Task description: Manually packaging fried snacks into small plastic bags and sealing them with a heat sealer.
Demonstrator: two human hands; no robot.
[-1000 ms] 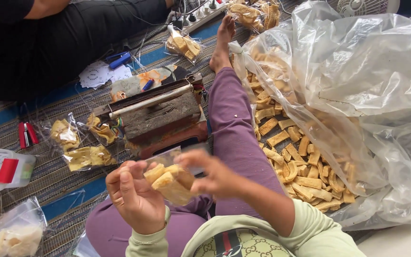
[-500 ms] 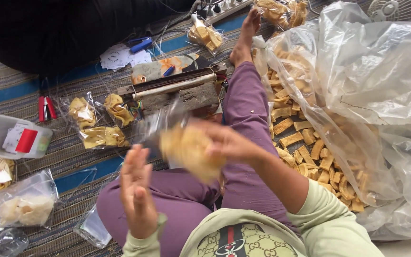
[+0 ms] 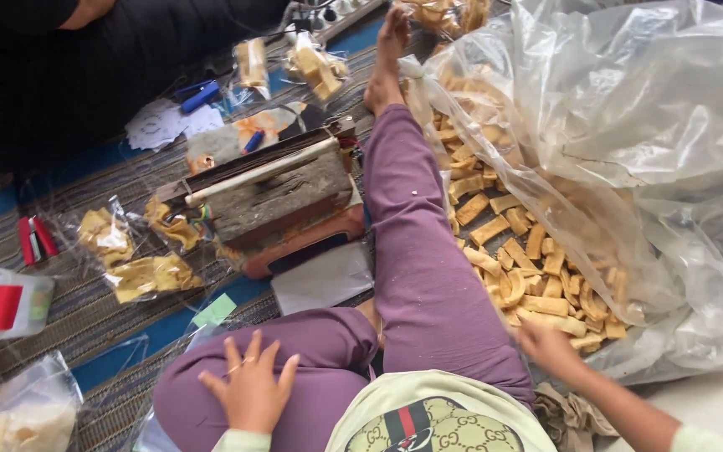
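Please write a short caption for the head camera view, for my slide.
Seated person rests the left hand on a purple-trousered knee while the right hand reaches the fried snack sticks in a big clear bag.

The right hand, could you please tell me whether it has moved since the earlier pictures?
Yes. The right hand has moved right, from in front of the sealing press across the purple leg to the heap of fried snacks in the big clear bag.

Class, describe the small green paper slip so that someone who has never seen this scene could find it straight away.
Start at the wooden-topped sealing device on the striped mat. Just below it lies an empty clear bag; left of that bag, above the person's purple knee, lies the green slip. It is the only flat pale-green piece there; its neighbours are clear bags and yellow snacks.
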